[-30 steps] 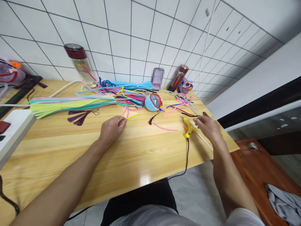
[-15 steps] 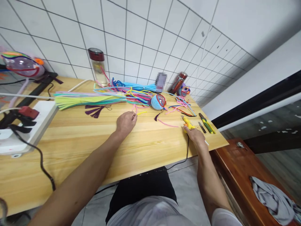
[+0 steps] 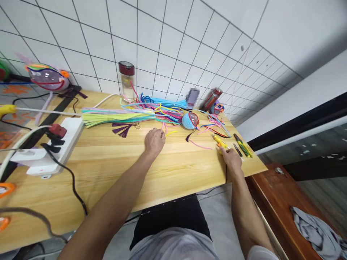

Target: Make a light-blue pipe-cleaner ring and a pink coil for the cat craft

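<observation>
My right hand [image 3: 232, 159] is closed around the back of a yellow hot glue gun [image 3: 220, 142], which lies low over the tabletop with its nozzle facing away from me. My left hand [image 3: 155, 141] rests on the table with curled fingers; whatever they hold, if anything, is hidden. Beside its fingertips are a short yellow pipe cleaner [image 3: 171, 133] and some pink pieces. Just beyond sits a clear ball partly wrapped in light blue pipe cleaner [image 3: 188, 122], a dark tassel [image 3: 187, 137] near it. A loose pink pipe cleaner [image 3: 200, 145] lies between my hands.
Bundles of coloured pipe cleaners [image 3: 116, 117] run along the back, with a purple tassel [image 3: 124, 129] in front. A glass bottle [image 3: 127, 81] and a red flask [image 3: 212, 99] stand by the wall. Pliers [image 3: 243, 145] lie at right, a power strip [image 3: 58, 148] at left.
The view has swung a little left, so everything sits farther right in the picture. The glue gun has shifted slightly left of the pliers with my right hand. My left hand stays put.
</observation>
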Demonstrator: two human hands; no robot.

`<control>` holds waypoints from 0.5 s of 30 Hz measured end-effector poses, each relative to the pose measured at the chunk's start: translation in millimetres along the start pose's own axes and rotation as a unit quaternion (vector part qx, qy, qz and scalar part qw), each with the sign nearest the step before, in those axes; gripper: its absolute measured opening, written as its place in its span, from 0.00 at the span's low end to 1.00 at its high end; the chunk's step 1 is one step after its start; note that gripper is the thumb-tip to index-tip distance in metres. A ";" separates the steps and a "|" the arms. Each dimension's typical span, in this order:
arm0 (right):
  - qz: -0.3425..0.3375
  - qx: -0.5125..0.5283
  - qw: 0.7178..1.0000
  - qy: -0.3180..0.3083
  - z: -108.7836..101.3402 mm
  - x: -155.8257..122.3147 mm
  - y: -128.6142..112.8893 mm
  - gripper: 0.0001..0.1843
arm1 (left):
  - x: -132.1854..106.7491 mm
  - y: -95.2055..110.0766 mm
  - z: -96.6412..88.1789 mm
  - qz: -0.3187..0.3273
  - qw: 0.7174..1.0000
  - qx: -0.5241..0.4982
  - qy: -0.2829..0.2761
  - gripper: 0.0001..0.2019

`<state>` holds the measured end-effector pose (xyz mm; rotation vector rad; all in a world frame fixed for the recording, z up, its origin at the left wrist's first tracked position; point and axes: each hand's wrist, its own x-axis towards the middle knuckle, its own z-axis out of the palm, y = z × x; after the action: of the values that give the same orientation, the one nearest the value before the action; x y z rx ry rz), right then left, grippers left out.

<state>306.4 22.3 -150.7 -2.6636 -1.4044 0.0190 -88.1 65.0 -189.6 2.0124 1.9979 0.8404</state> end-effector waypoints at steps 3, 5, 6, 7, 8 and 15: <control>-0.033 0.046 0.997 0.053 0.9 -13.6 1.8 0.31 | 1.7 -0.9 1.3 -0.003 1.000 0.000 -0.007 0.13; -0.072 0.074 0.992 0.068 -0.3 -19.9 1.0 0.27 | 1.5 -1.3 1.9 -0.004 1.000 0.001 -0.010 0.12; -0.098 0.091 0.988 0.071 -1.1 -21.6 -0.1 0.26 | 1.2 -1.6 2.2 -0.004 1.000 0.002 -0.011 0.11; -0.127 0.110 0.983 0.073 -1.7 -22.4 -1.9 0.25 | 0.8 -2.1 2.6 -0.002 1.000 0.003 -0.011 0.11; -0.160 0.128 0.976 0.074 -2.1 -22.3 -4.3 0.24 | 0.6 -2.7 3.2 0.002 1.000 0.004 -0.012 0.10; -0.387 0.135 0.912 -0.022 -3.0 -8.3 -36.4 0.15 | -1.4 -8.9 4.5 0.054 0.998 0.020 -0.016 0.13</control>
<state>272.0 35.4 -143.7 -1.7503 -2.1774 0.1781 -93.4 65.5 -198.2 2.1587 1.9182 0.7907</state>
